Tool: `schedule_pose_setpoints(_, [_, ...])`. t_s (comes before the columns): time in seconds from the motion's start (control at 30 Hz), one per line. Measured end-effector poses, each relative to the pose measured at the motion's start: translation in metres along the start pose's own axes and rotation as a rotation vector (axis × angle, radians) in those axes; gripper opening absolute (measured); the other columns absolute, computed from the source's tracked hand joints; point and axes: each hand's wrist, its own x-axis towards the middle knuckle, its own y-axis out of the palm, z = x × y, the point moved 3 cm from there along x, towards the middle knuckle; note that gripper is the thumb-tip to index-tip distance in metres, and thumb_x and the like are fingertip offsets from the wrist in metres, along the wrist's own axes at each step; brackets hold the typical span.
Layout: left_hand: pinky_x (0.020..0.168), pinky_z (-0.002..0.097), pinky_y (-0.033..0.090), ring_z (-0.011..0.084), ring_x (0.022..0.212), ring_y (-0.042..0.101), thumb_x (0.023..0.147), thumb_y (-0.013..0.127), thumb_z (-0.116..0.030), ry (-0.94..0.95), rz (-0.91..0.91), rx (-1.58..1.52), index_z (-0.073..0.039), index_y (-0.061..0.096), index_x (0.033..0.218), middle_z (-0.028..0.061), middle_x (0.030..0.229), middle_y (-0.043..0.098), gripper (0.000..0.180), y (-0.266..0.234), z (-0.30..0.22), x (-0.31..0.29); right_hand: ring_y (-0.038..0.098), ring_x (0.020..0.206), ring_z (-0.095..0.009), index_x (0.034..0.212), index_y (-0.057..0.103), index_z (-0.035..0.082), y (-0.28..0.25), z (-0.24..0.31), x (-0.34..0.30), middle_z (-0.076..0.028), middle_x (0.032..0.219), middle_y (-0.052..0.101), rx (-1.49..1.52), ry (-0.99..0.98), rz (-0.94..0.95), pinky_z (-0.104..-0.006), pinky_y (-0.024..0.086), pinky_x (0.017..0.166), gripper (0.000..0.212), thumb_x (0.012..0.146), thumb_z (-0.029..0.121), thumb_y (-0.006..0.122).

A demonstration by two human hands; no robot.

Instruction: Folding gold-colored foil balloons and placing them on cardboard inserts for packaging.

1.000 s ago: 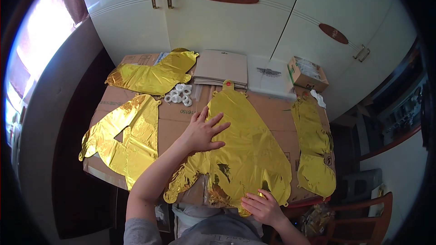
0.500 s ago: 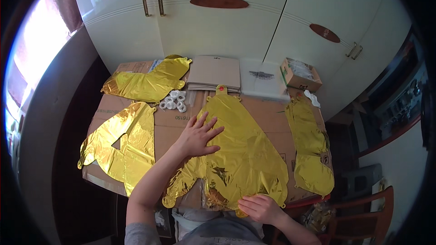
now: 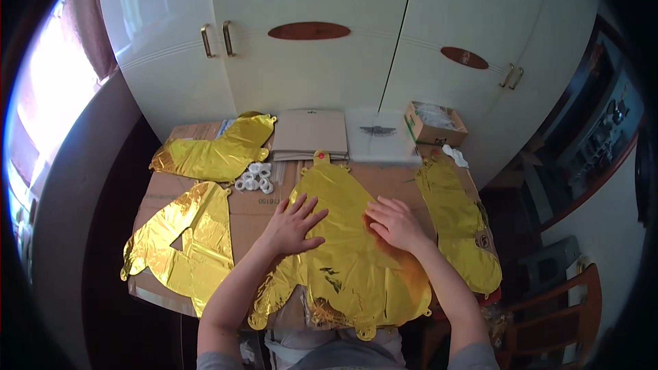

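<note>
Flat on the cardboard in front of me lies a large gold foil balloon (image 3: 336, 233), its tab with a red spot pointing away from me. My left hand (image 3: 296, 226) rests on its left part, palm down with fingers spread. On the balloon's right side, my right hand (image 3: 397, 225) lies with fingers stretched out, and its orange reflection shows in the foil. Neither hand holds anything. Another gold foil balloon (image 3: 209, 233) with a small triangular opening lies to the left. A third foil balloon (image 3: 219, 149) is behind it, and a further one (image 3: 452, 223) lies at the right.
Several small white rolls (image 3: 255, 178) sit beside a stack of cardboard sheets (image 3: 310, 133) at the back. Right of these are a clear plastic sheet (image 3: 380, 144) and an open box (image 3: 433, 127) of clear plastic. Cabinet doors rise behind; a wooden chair (image 3: 548, 322) stands at the right.
My right hand has moved from the balloon's near edge up to its right side. The left hand stays on the balloon. The view has tilted up somewhat.
</note>
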Motion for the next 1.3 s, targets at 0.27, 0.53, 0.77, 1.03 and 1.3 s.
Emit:
schedule_pose_setpoints(0.27, [0.113, 0.0585, 0.02, 0.0367, 0.143, 0.03, 0.086, 0.052, -0.062, 0.012, -0.02, -0.008, -0.022, 0.042, 0.146, 0.0162, 0.152, 0.037, 0.073, 0.006, 0.002, 0.0, 0.052, 0.128, -0.027, 0.12, 0.068, 0.012, 0.029, -0.014, -0.018, -0.005, 0.13, 0.063, 0.139, 0.046, 0.018, -0.0474, 0.035, 0.111, 0.031, 0.093, 0.024, 0.06])
schedule_pose_setpoints(0.53, [0.114, 0.0593, 0.02, 0.0347, 0.144, 0.028, 0.087, 0.049, -0.062, -0.002, -0.011, 0.014, -0.024, 0.041, 0.146, 0.0152, 0.153, 0.036, 0.071, 0.003, 0.0, 0.0, 0.054, 0.124, -0.03, 0.115, 0.07, 0.01, 0.027, -0.008, -0.022, -0.009, 0.127, 0.063, 0.153, 0.045, -0.036, -0.0461, 0.038, 0.108, 0.029, 0.089, 0.02, 0.063])
schedule_pose_setpoints(0.77, [0.114, 0.0605, 0.019, 0.0338, 0.145, 0.027, 0.087, 0.048, -0.063, -0.004, 0.007, 0.018, -0.025, 0.04, 0.147, 0.0057, 0.156, 0.035, 0.071, 0.005, 0.002, 0.0, 0.052, 0.112, -0.029, 0.111, 0.063, 0.01, 0.017, -0.02, -0.009, -0.008, 0.114, 0.059, 0.148, 0.306, 0.077, -0.0448, 0.04, 0.099, 0.036, 0.083, 0.031, 0.071])
schedule_pose_setpoints(1.03, [0.113, 0.0629, 0.019, 0.0294, 0.146, 0.027, 0.088, 0.046, -0.062, -0.008, 0.064, 0.018, -0.025, 0.038, 0.149, 0.0005, 0.157, 0.034, 0.071, 0.004, 0.001, 0.002, 0.055, 0.106, -0.03, 0.095, 0.061, 0.009, 0.008, -0.025, 0.017, -0.011, 0.105, 0.061, 0.12, 0.501, 0.363, -0.0437, 0.041, 0.093, 0.032, 0.079, 0.034, 0.074])
schedule_pose_setpoints(1.3, [0.112, 0.064, 0.02, 0.0297, 0.145, 0.028, 0.088, 0.047, -0.062, -0.012, 0.069, 0.023, -0.027, 0.037, 0.149, 0.0018, 0.156, 0.034, 0.07, 0.001, 0.0, 0.0, 0.065, 0.097, -0.03, 0.113, 0.063, 0.002, 0.001, -0.026, 0.003, -0.014, 0.109, 0.068, 0.698, 0.72, 0.798, -0.0409, 0.051, 0.087, 0.049, 0.087, 0.043, 0.065])
